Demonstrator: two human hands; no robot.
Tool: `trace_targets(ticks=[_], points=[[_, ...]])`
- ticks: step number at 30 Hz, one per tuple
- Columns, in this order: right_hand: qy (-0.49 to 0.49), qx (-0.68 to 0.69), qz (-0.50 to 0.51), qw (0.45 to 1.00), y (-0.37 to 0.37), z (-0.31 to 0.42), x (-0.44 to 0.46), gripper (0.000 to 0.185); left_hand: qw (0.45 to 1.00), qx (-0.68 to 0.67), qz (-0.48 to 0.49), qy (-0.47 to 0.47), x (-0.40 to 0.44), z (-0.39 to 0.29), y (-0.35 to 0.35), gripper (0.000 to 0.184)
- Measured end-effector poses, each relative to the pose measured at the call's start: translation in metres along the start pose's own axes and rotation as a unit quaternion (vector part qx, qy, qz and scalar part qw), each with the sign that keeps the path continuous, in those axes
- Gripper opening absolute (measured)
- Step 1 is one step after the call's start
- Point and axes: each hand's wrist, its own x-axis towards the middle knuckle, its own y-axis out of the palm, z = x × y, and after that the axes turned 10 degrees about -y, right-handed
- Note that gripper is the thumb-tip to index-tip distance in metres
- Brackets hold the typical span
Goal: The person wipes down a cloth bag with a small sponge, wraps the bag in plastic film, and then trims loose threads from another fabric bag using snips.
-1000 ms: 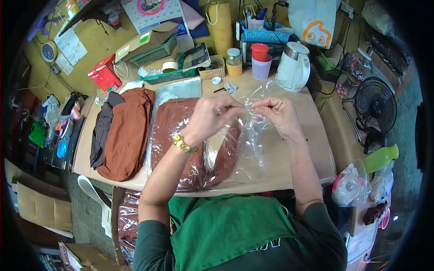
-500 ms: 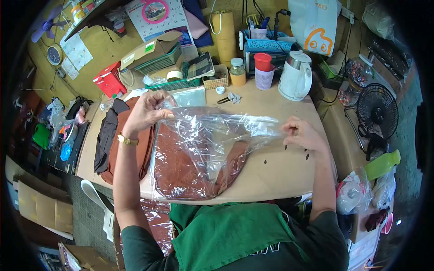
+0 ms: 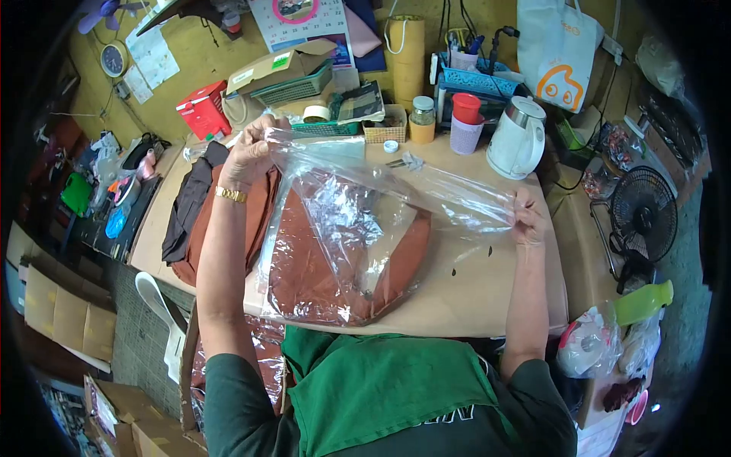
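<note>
A clear plastic bag [image 3: 335, 217] lies on the table with a folded rust-brown fabric item [image 3: 304, 266] inside it. My left hand [image 3: 250, 156] pinches the upper left corner of the bag's mouth. At the upper right, my right hand [image 3: 528, 218] grips the other corner, and the plastic is stretched taut between the two. Beside my left forearm lies a stack of rust-brown cloth [image 3: 255, 221], with a dark brown cloth piece [image 3: 183, 213] along its left side.
Along the back stand a white kettle [image 3: 514, 141], a lilac cup [image 3: 465, 137], a glass jar [image 3: 422, 122] and a green basket [image 3: 324, 128]. A black fan [image 3: 643, 204] is at the right. Small dark bits [image 3: 454, 272] lie on the tabletop [image 3: 487, 305].
My hands have spread farther apart, pulling the bag's mouth wider and tighter. My left hand has risen a little. The whole view has shifted slightly.
</note>
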Motion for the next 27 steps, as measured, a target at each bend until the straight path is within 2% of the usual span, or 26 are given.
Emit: trace_targets(ticks=[1, 3, 4, 5, 6, 7, 9, 10, 11, 13, 14, 15, 16, 17, 18, 19, 21, 23, 24, 26, 27], points=[[0.003, 0.002, 0.004, 1.0, 0.003, 0.006, 0.001, 0.016, 0.999, 0.032, 0.0, -0.009, -0.002, -0.008, 0.001, 0.03], [0.072, -0.246, 0.022, 0.966, 0.013, 0.021, 0.003, 0.017, 0.996, 0.089, -0.003, -0.022, 0.0, -0.026, 0.002, 0.026], [0.075, -0.245, 0.026, 0.966, 0.017, 0.026, 0.005, 0.017, 0.975, 0.218, 0.029, -0.019, 0.003, -0.044, 0.0, 0.025], [0.056, -0.32, 0.056, 0.944, 0.021, 0.03, 0.007, 0.017, 0.933, 0.356, -0.033, -0.033, -0.002, -0.051, 0.003, 0.026], [0.036, -0.392, 0.085, 0.915, 0.024, 0.031, 0.009, 0.018, 0.868, 0.485, -0.095, -0.047, -0.002, -0.063, 0.023, 0.027], [0.038, -0.391, 0.088, 0.915, 0.024, 0.031, 0.007, 0.018, 0.868, 0.484, -0.098, -0.048, -0.001, -0.067, 0.032, 0.027], [-0.006, -0.422, 0.024, 0.906, 0.028, 0.032, 0.004, 0.02, 0.737, 0.646, -0.178, 0.089, 0.0, -0.067, 0.044, 0.027], [-0.004, -0.422, 0.025, 0.906, 0.031, 0.027, 0.003, 0.02, 0.738, 0.645, -0.179, 0.088, 0.001, -0.064, 0.047, 0.027], [-0.066, -0.349, -0.032, 0.934, 0.037, 0.016, 0.003, 0.021, 0.823, 0.532, -0.183, 0.08, 0.001, -0.061, 0.05, 0.027], [-0.129, -0.27, -0.089, 0.95, 0.062, -0.005, 0.011, 0.023, 0.898, 0.394, -0.166, 0.1, 0.01, -0.043, 0.057, 0.026], [-0.154, -0.166, -0.219, 0.949, 0.08, -0.014, 0.017, 0.023, 0.927, 0.323, -0.155, 0.111, 0.014, -0.034, 0.06, 0.025], [-0.163, -0.112, -0.282, 0.939, 0.078, -0.019, 0.016, 0.023, 0.982, 0.11, -0.091, 0.126, 0.018, -0.017, 0.069, 0.028], [-0.179, -0.058, -0.342, 0.921, 0.075, -0.024, 0.016, 0.023, 0.992, 0.033, -0.06, 0.106, 0.018, -0.003, 0.076, 0.031], [-0.142, 0.034, -0.258, 0.955, 0.047, -0.035, 0.006, 0.022, 0.995, -0.045, -0.033, 0.085, 0.018, 0.011, 0.083, 0.036], [-0.103, 0.123, -0.169, 0.972, 0.033, -0.041, 0.001, 0.021, 0.997, 0.038, -0.056, 0.025, 0.016, 0.021, 0.104, 0.039], [-0.088, -0.04, -0.21, 0.973, 0.066, -0.043, 0.014, 0.015, 0.989, 0.122, -0.069, -0.035, 0.014, 0.031, 0.124, 0.045], [0.009, -0.293, -0.238, 0.926, 0.116, -0.048, 0.023, 0.006, 0.951, 0.3, -0.073, -0.018, 0.026, 0.06, 0.172, 0.064], [-0.027, -0.356, -0.166, 0.919, 0.142, -0.066, 0.03, 0.002, 0.927, 0.366, -0.045, 0.067, 0.03, 0.091, 0.183, 0.075], [-0.04, -0.377, -0.144, 0.914, 0.151, -0.073, 0.032, 0.004, 0.935, 0.35, -0.051, 0.027, 0.028, 0.101, 0.187, 0.08], [0.028, -0.363, -0.133, 0.922, 0.156, -0.081, 0.031, 0.005, 0.942, 0.331, -0.056, -0.016, 0.024, 0.108, 0.195, 0.085], [0.029, -0.364, -0.135, 0.921, 0.152, -0.085, 0.029, 0.005, 0.943, 0.312, -0.074, -0.086, 0.023, 0.106, 0.199, 0.081]])
